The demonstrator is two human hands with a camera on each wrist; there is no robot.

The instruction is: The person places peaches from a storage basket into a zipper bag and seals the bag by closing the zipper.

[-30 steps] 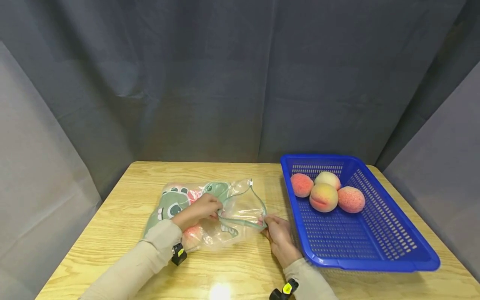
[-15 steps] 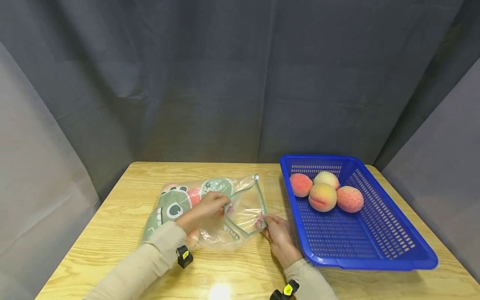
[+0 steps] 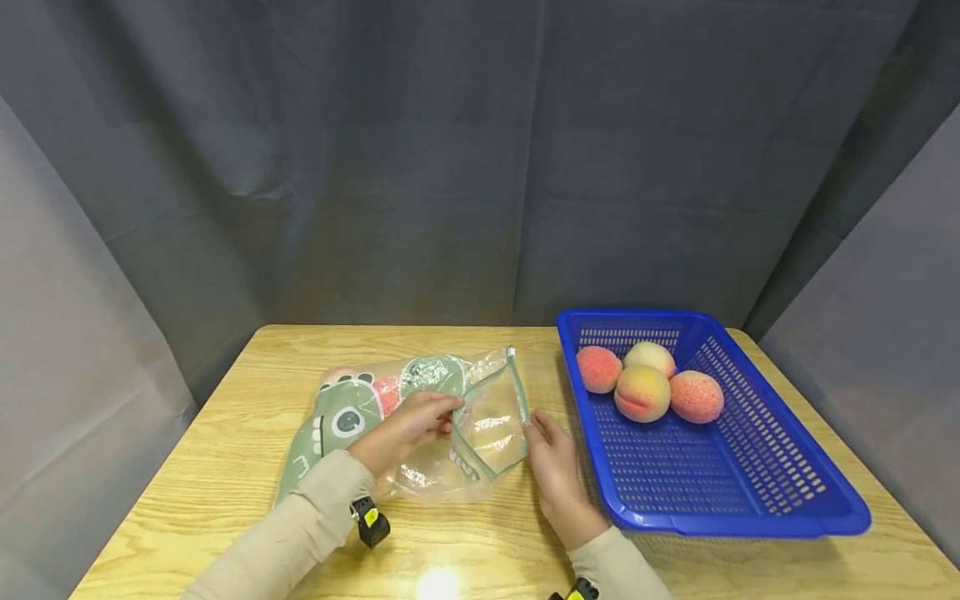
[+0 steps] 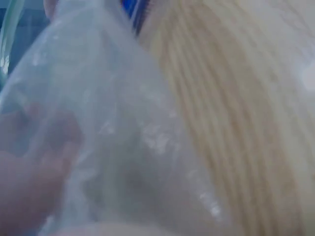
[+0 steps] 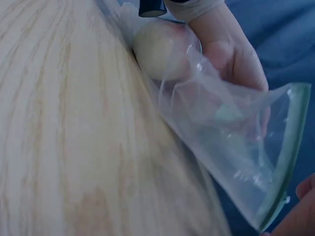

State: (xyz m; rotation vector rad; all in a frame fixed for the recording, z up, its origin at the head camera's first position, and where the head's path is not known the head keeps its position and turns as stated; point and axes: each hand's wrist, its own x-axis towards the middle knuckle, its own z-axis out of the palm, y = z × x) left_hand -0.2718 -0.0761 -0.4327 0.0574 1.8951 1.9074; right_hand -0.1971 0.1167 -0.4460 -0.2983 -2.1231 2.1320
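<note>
A clear plastic zip bag (image 3: 480,425), printed with a green cartoon dinosaur, lies across the table with its green-edged mouth spread toward the right. My left hand (image 3: 416,425) pinches the left lip of that mouth between thumb and fingers. At the opposite lip, my right hand (image 3: 555,467) has its fingertips right by the green strip, fingers fairly straight. Those fingers (image 5: 300,211) appear beside the strip in the right wrist view. A pale peach (image 5: 162,49) shows inside the bag near the left wrist. Plastic (image 4: 123,123) fills much of the left wrist view.
A blue plastic basket (image 3: 712,527) stands at the right, close beside my right hand. Several peaches (image 3: 642,393) sit together in its far left part. The wooden table (image 3: 420,558) ends at a dark curtain (image 3: 405,167) behind.
My left hand has drawn its lip of the bag slightly right and up. The right fingertips, seen inside the mouth before, are now outside its edge. The mouth stays open.
</note>
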